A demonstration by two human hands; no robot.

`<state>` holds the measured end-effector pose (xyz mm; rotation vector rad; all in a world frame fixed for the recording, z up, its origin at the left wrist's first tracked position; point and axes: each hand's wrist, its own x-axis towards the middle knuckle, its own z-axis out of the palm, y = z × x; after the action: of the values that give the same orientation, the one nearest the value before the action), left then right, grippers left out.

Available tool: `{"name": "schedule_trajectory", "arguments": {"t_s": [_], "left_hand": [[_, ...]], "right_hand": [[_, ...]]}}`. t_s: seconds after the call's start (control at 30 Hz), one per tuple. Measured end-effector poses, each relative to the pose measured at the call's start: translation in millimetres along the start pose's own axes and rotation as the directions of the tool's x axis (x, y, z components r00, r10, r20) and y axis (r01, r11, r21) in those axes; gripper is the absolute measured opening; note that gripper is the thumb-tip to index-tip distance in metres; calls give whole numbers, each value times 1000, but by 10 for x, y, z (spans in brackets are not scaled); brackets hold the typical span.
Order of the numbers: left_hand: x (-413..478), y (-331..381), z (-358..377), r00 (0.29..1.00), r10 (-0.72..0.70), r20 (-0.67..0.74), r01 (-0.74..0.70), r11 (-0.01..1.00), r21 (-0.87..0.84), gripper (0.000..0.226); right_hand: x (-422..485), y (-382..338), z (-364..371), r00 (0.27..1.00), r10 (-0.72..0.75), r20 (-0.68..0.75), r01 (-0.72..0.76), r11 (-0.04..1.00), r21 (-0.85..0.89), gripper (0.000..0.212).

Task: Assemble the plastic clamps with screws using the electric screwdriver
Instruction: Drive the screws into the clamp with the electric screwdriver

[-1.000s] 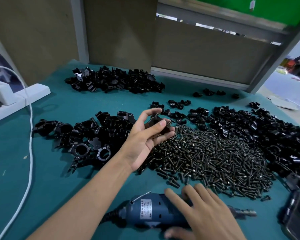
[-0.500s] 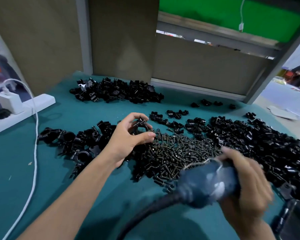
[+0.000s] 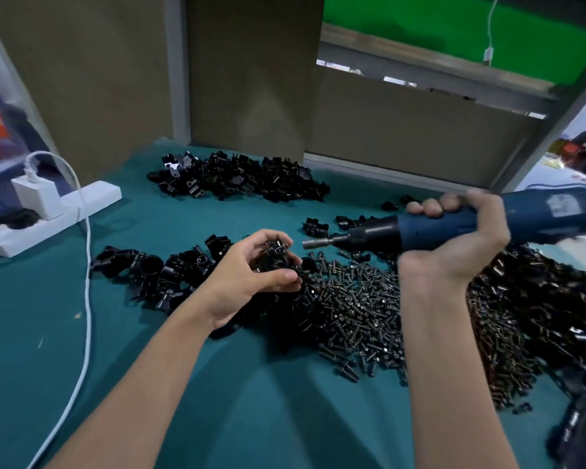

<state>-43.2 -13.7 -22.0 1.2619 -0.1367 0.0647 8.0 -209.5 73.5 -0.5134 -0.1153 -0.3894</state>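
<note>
Pinching clamp [image 3: 276, 253] w/ L hand [image 3: 247, 269], gripping screwdriver [image 3: 430, 230] at 3 o'clock w/ R hand [image 3: 460, 252]; may skid off if tilted.

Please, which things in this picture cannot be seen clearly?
Head view:
- clamp in the left hand: hand covers most; screw inside cannot be told.
- electric screwdriver in the right hand: rear cut off by right edge, label blurred.
- dark object, bottom right corner: cut off, blurred.

Soft, even light is falling on the teal cloth table [image 3: 285, 418], leaving faint shadows. Motion blur is smearing the blue electric screwdriver [image 3: 535, 218]; wide-angle distortion is bending the edges.
</note>
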Motion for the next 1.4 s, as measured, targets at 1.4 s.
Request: {"name": "schedule_trajectory", "arguments": {"t_s": [1.4], "left_hand": [[-28,-5,-75,989,-91,117,33,906,421,42]], "right_hand": [[6,265,-281,979,198,-42,-188,967,173,33]]}}
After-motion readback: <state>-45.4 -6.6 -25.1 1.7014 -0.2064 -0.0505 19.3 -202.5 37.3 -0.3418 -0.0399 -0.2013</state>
